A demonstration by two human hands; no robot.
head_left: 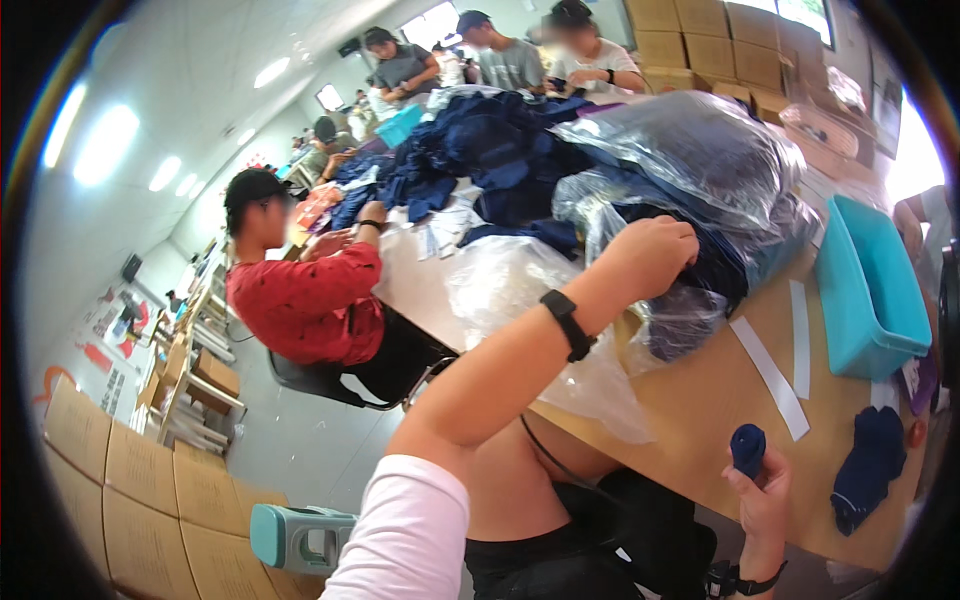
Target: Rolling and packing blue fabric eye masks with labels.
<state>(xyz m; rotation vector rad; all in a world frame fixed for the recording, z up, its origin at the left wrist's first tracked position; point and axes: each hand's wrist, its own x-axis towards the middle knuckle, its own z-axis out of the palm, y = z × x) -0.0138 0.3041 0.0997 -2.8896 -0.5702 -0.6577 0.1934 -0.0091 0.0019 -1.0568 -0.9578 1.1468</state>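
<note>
My left hand (650, 257) reaches across the table, its fingers curled at the mouth of a clear plastic bag (700, 150) full of dark navy fabric. What those fingers hold, if anything, is hidden. Near the table's front edge my right hand (766, 495) grips a navy sock (747, 450), bunched into a small roll and standing up out of the fingers. Another navy sock (868, 470) lies flat on the table to the right of that hand.
A turquoise bin (868, 290) and two white strips (770, 375) are at right. Crumpled clear plastic (520, 290) lies left of the bag. Navy garments (490, 140) heap farther back. A person in red (300, 285) sits at left; others work beyond. A green stool (300, 535) stands below.
</note>
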